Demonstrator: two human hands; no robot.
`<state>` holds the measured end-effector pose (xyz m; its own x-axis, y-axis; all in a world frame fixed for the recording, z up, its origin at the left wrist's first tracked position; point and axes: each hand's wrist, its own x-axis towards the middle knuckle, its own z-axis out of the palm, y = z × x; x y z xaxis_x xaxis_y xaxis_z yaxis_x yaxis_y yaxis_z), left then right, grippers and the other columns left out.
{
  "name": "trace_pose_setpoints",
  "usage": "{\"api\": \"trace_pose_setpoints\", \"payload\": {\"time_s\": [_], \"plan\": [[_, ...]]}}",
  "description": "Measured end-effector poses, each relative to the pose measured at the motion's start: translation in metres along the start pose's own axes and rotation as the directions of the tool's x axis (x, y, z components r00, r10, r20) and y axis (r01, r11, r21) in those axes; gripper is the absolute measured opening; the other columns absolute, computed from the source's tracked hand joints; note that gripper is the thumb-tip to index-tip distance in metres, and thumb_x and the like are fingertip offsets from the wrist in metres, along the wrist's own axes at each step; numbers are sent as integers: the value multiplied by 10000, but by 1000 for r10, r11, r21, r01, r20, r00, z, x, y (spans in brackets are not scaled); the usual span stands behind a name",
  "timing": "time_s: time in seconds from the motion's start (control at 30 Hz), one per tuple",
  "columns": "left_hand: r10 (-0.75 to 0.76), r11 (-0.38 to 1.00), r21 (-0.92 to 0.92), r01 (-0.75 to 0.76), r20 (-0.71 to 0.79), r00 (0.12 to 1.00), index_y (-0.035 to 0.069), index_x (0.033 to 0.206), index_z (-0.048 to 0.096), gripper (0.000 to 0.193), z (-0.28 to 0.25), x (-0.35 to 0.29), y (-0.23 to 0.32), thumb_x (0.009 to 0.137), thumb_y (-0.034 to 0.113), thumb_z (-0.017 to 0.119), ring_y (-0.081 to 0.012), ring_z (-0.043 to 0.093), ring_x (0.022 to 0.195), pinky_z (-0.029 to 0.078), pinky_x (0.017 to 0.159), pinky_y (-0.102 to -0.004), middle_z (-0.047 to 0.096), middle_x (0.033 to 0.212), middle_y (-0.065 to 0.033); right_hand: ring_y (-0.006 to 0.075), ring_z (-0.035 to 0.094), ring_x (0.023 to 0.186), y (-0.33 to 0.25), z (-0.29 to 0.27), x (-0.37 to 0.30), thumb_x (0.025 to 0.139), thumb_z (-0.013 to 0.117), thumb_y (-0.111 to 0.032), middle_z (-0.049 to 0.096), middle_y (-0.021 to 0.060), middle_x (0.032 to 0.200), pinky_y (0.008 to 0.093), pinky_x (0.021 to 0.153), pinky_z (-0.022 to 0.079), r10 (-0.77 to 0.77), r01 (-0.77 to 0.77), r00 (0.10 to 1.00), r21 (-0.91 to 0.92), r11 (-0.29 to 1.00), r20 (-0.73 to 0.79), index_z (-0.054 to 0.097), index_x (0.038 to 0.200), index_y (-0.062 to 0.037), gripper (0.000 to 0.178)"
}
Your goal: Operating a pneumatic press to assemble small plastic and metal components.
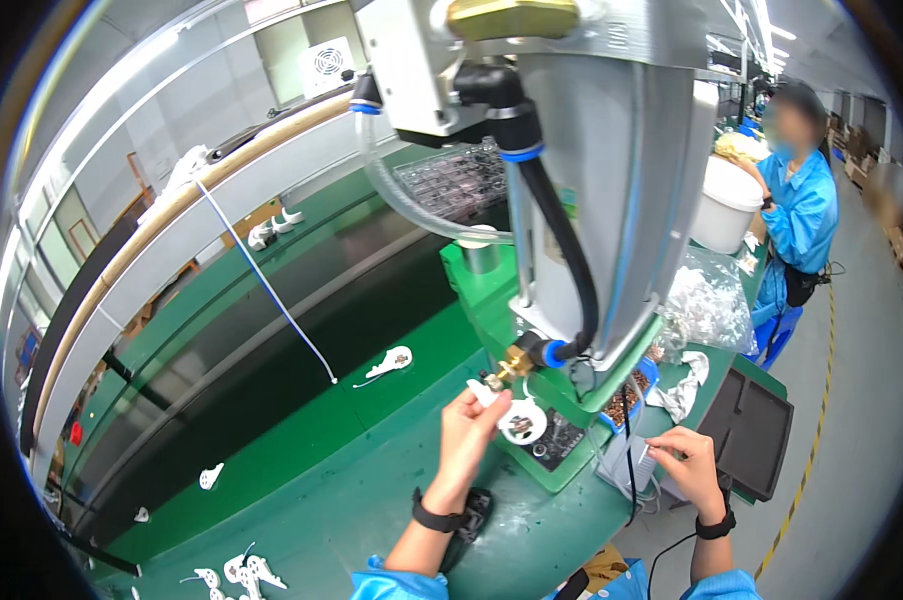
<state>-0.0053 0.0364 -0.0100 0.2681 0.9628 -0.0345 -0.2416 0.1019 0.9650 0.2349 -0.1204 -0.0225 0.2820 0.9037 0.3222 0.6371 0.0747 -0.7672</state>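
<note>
White plastic part with a ring-shaped head (525, 413) sits at the green-and-grey pneumatic press (607, 210), toward the green worktop's (352, 510) near edge. The left hand (464, 440) pinches its narrow end; the right (694, 468), fingers nearly closed, meets a pale grey box (620, 464), its grip unclear. Best, I judge, to keep the ring level and fingertips clear of the press. No writing is legible.

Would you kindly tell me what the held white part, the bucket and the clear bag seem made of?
White part: probably moulded plastic, smooth and rounded. Bucket: likely plastic, with an even, satin sheen. Clear bag: apparently thin glossy film, crinkled with bright glints.
</note>
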Motion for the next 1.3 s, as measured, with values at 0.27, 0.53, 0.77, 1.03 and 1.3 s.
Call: {"api": "trace_pose_setpoints", "payload": {"time_s": [0.27, 0.53, 0.77, 1.03, 1.3], "plan": [[110, 992, -47, -114, -84, 990, 30, 816, 517, 67, 33, -4, -43, 815, 70, 571, -29, 473, 493, 365, 448, -168, 569, 641, 1, 93, 499, 549, 20, -29, -25, 667, 656, -5, 597, 66, 674, 218, 505, 385, 162, -161, 980, 18, 987, -118, 665, 809, -14, 143], [181, 982, -33, -185, -81, 980, 57, 783, 471, 99, 39, -2, -53, 818, 50, 563, -18, 460, 501, 346, 439, -165, 529, 619, 26, 70, 472, 550, 24, -17, -23, 689, 643, 3, 583, 54, 682, 202, 495, 353, 169, -151, 968, 105, 983, -185, 656, 814, 4, 126], [102, 981, -144, -132, -197, 975, 72, 791, 455, 119, 46, -10, -54, 814, 58, 570, -9, 416, 503, 302, 420, -168, 495, 667, 37, 65, 497, 620, 23, 39, 12, 728, 626, 5, 590, 42, 731, 189, 550, 377, 110, -31, 970, 337, 941, -216, 652, 849, 4, 123], [77, 974, -202, -104, -137, 988, 81, 767, 435, 136, 43, -10, -54, 821, 72, 560, -16, 386, 473, 289, 406, -177, 453, 632, 45, 101, 564, 770, 32, 62, 27, 778, 587, 31, 598, 59, 836, 213, 687, 445, 216, -4, 940, 625, 781, -264, 622, 897, 37, 124], [56, 961, -259, -93, -149, 987, 85, 772, 432, 140, 40, -15, -60, 825, 61, 560, -20, 391, 475, 287, 413, -176, 448, 624, 42, 83, 524, 693, 57, 81, 16, 771, 592, -1, 584, 49, 793, 206, 603, 413, 208, -93, 954, 444, 891, -218, 627, 872, 34, 112]]}}
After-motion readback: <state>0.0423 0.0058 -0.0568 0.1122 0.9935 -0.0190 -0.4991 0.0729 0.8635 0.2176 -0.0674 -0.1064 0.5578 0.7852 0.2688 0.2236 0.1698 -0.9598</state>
